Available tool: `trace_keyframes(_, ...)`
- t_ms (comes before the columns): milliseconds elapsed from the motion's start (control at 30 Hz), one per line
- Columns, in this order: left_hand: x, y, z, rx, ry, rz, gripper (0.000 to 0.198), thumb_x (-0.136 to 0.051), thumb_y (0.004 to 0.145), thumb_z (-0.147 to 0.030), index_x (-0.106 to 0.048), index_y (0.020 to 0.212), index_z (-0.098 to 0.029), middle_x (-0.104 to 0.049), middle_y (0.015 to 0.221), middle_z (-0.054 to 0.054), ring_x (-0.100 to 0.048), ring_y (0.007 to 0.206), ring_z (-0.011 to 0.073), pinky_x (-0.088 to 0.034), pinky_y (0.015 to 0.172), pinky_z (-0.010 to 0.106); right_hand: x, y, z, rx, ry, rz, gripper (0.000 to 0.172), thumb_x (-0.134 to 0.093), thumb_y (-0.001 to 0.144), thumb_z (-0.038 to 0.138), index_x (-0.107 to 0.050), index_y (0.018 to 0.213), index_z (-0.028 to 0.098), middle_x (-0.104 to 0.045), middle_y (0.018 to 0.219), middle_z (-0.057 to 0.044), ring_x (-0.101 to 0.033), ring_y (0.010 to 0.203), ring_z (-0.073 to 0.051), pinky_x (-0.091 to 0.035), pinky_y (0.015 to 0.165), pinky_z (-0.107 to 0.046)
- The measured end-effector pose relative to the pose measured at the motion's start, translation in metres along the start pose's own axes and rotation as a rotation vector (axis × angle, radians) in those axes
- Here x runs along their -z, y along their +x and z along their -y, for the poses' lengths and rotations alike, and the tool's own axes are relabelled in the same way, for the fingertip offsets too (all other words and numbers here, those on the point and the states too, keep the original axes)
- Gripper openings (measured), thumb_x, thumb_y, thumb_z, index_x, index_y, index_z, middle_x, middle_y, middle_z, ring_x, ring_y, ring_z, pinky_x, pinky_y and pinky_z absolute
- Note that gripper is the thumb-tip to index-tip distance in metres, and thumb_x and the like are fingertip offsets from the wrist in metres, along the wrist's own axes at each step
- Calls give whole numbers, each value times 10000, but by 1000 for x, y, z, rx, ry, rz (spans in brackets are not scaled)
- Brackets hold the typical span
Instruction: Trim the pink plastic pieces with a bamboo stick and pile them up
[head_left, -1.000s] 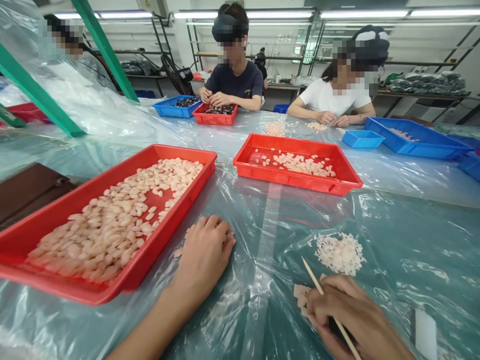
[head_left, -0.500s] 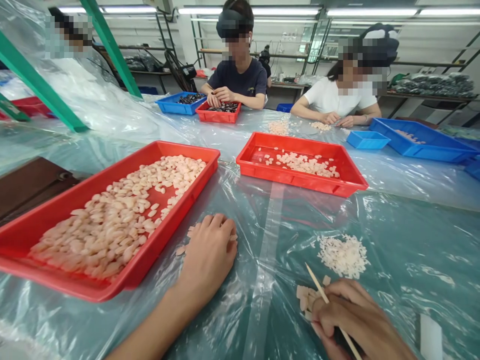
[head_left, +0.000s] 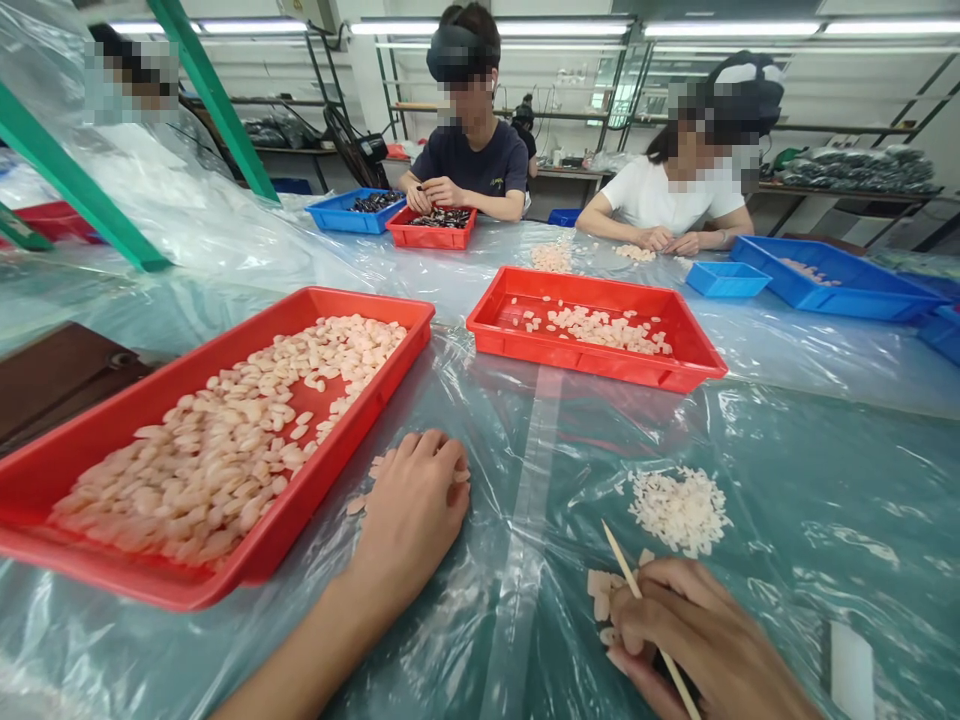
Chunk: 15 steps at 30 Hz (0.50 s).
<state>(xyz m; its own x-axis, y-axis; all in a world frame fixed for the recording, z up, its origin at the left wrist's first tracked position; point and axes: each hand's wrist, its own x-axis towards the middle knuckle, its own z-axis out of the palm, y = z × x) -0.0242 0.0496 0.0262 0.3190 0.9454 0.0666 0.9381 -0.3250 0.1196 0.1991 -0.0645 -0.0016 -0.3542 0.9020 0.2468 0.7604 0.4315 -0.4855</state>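
My left hand point(head_left: 411, 510) lies palm down on the plastic-covered table point(head_left: 787, 480), fingers curled over a few pale pink pieces point(head_left: 375, 470) beside a red tray point(head_left: 262, 545) that is full of the same pieces point(head_left: 225, 440). My right hand point(head_left: 697, 640) grips a thin wooden stick point(head_left: 637, 590) at the lower right, its tip over a small cluster of pale pieces point(head_left: 604, 600). A heap of white scraps point(head_left: 679, 510) lies just beyond that hand.
A second red tray point(head_left: 675, 370) with fewer pieces stands mid-table. Two people sit across the table with blue trays point(head_left: 840, 290) and a small red tray point(head_left: 431, 235). Green frame bars point(head_left: 75, 190) and bundled plastic sheet rise at the left. A brown board point(head_left: 52, 380) lies at left.
Both hands stay almost in place; my right hand has shifted slightly with the stick over the small cluster. The view wobbles a little.
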Motion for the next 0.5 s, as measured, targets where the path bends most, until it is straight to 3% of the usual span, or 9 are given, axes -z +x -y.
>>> trace_keyframes(233,2,3,0,-1,-22,12,134,-511,792,-69,-552,727,-178,-579,838,47,-511,807,238,-410,719,344,2,2,-1,52,-52,63,217,-384,824,47,-398,777,258,-563,706,6,-564,628,-166,-486,589,-289)
trace_keyframes(500,2,1,2,-16,-97,-15,160,-487,767,-40,-508,704,-185,-562,802,35,-506,782,227,-398,689,332,1,1,-2,17,-67,87,258,-423,736,20,-333,778,258,-504,720,26,-541,612,-155,-452,524,-266)
